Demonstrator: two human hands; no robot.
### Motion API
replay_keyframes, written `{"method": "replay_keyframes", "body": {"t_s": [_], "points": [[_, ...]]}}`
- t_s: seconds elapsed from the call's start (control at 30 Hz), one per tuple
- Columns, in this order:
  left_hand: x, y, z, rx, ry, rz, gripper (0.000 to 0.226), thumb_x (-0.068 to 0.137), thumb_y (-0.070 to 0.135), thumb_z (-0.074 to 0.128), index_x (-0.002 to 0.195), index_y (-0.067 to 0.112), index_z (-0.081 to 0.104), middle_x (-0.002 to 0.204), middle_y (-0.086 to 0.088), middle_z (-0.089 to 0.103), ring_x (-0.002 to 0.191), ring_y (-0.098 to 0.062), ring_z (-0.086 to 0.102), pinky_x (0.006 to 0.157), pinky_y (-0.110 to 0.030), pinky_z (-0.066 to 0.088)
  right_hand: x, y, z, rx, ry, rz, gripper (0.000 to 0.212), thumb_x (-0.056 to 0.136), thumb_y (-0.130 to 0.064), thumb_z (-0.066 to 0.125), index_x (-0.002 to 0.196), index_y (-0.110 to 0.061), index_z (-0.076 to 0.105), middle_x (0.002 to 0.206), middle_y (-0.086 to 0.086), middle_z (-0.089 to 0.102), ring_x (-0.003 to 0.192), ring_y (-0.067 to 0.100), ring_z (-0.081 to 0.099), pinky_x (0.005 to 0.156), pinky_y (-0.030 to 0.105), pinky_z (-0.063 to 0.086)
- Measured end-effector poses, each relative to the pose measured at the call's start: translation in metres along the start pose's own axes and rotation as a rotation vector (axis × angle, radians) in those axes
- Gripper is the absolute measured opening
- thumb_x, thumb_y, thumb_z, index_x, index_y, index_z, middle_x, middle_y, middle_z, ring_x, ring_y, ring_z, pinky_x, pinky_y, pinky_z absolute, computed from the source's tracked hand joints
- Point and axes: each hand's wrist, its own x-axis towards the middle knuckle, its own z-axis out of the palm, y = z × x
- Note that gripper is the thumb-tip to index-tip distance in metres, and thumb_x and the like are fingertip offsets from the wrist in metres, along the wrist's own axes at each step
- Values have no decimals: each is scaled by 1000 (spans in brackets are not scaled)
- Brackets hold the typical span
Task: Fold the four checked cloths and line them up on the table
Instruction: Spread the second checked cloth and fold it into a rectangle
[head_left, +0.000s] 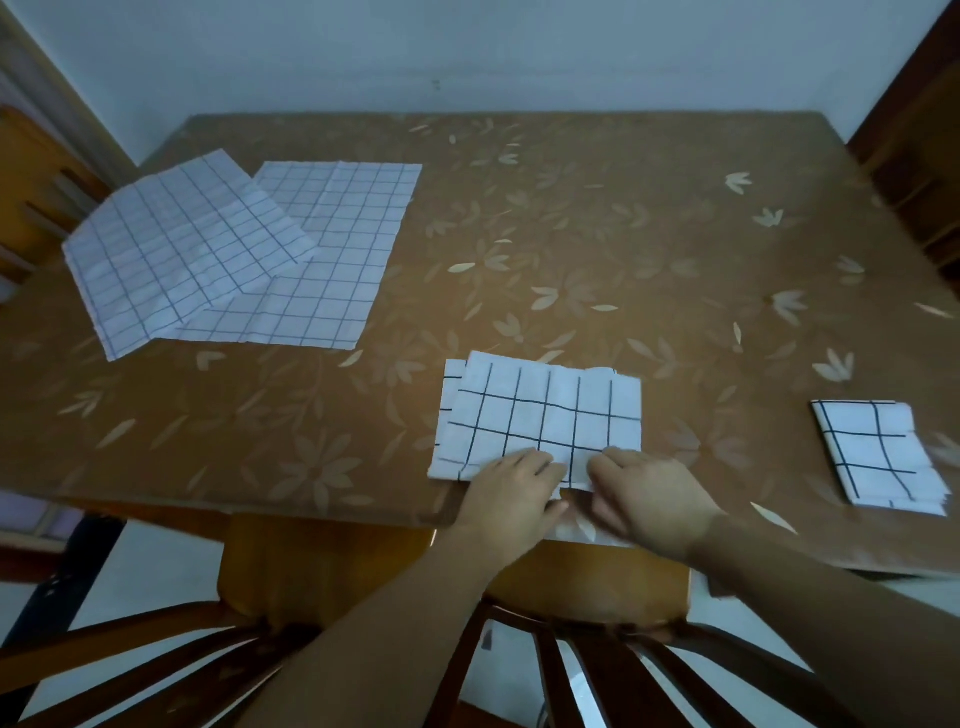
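Bare table (597, 249) centre; unfolded cloths (234, 260) far-left, folded cloth (878, 452) right.

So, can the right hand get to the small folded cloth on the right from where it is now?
Probably yes. The folded cloth lies alone on the table, with nothing between it and the right hand. But that hand is now pinching the half-folded cloth.

I see two bare forearms, no sleeves reaching into view. My left hand (511, 483) and right hand (652, 496) wear nothing: no gloves, rings, watch or bands show on either wrist.
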Motion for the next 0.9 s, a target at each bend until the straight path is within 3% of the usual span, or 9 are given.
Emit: {"method": "replay_keyframes", "body": {"t_s": [0.1,0.23,0.3,0.4,0.43,0.53,0.63,0.77,0.9], "points": [[8,-7,5,-29,-33,74,28,85,13,67,112,14,68,106,-7,67,97,-29,64,89,-42,52,-10,-10,-6,64,53,18,17,79,-35,51,74,-19,49,64,-4,50,49,18,49,41,24,27],[20,-21,-11,-59,11,126,32,86,5,57,113,15,72,119,-9,68,117,-26,61,111,-50,34,-22,-12,-5,-7,-15,49,53,72,-62,56,107,-23,56,97,-5,60,82,16,57,65,31,47],[26,-25,-21,-53,98,147,34,84,4,55,108,16,74,118,-9,69,118,-28,61,107,-53,34,-23,-5,0,-60,5,110,50,69,-50,66,110,-25,54,103,-4,58,88,20,57,73,34,44],[17,-39,-27,18,118,113,32,83,12,51,98,22,77,110,-3,72,113,-27,64,102,-53,40,-17,2,5,-51,141,81,16,73,-28,61,88,-25,59,83,-6,60,75,22,60,71,32,32],[10,-45,-28,45,108,107,31,82,18,48,93,23,77,104,0,73,108,-27,66,100,-49,43,-14,1,6,-54,173,46,8,77,-27,55,82,-25,61,77,-6,60,71,21,60,70,32,31],[-13,-49,-27,78,46,125,31,79,29,49,97,23,74,99,5,71,100,-19,65,89,-33,43,-3,-10,11,-70,185,-59,18,85,-25,50,76,-24,65,74,-6,59,67,20,58,69,31,30],[-24,-42,-21,83,35,178,36,80,30,52,108,19,71,99,4,72,92,-15,65,77,-29,51,10,-20,17,-85,155,-138,19,88,-28,50,79,-25,67,80,-6,61,72,19,58,72,30,32],[-28,-43,-20,100,76,165,34,79,23,46,93,13,75,70,-1,71,59,-19,66,45,-27,52,12,-11,19,-86,94,-119,13,88,-34,56,92,-24,65,89,-5,63,82,20,61,75,34,40],[-30,-42,-20,96,128,128,36,80,24,44,89,12,76,69,-1,70,57,-19,66,43,-27,52,16,-2,14,-118,91,-110,12,84,-30,55,78,-25,65,80,-6,62,74,21,61,73,31,29]]}}
